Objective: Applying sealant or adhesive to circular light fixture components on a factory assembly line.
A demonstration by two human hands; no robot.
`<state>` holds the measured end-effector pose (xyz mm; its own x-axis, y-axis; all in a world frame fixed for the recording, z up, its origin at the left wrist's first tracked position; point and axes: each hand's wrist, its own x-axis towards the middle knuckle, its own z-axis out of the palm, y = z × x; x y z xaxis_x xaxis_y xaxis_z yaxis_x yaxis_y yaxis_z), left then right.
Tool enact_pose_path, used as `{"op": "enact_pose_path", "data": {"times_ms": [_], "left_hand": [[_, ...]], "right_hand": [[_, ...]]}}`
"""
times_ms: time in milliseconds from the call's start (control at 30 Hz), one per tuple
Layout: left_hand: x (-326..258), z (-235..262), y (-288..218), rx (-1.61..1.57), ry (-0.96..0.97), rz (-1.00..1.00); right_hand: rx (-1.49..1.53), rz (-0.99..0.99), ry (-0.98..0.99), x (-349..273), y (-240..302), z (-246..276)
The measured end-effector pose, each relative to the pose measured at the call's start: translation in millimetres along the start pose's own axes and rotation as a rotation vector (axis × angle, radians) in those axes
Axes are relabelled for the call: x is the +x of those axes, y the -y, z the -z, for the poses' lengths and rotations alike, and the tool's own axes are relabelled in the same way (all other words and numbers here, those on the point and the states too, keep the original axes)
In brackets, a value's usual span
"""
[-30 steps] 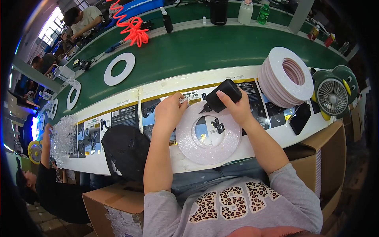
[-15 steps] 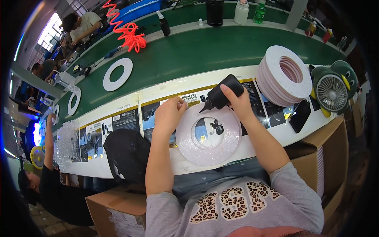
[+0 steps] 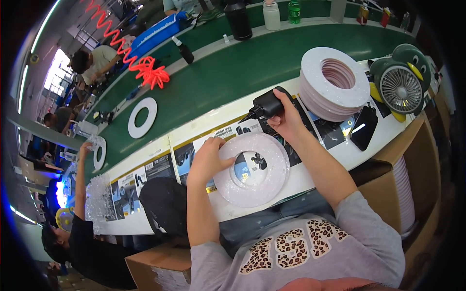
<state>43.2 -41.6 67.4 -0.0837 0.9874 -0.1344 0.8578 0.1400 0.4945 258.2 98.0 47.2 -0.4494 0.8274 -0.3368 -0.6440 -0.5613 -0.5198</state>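
Head view: two hands working a white ring at the bench edge.

The left hand (image 3: 208, 160) is pinching the ring (image 3: 252, 169), flat, pale and speckled, on the white bench (image 3: 335, 157); the right hand (image 3: 287, 119) is gripping a black blower (image 3: 266, 105), nozzle aiming down-left; if the pinch loosens, the ring may be sliding off the edge; the ring stack (image 3: 334, 83) is sitting well apart.
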Motion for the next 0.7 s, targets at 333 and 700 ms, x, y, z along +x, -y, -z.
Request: {"op": "enact_pose_path", "data": {"times_ms": [333, 700], "left_hand": [[3.8, 26.2, -0.4, -0.165, 0.065, 0.074], [40.0, 29.7, 93.9, -0.641, 0.197, 0.286]], "right_hand": [[0.115, 0.005, 0.119, 1.9, 5.8, 3.0], [0.186, -0.020, 0.168, 0.8, 8.7, 1.6]]}}
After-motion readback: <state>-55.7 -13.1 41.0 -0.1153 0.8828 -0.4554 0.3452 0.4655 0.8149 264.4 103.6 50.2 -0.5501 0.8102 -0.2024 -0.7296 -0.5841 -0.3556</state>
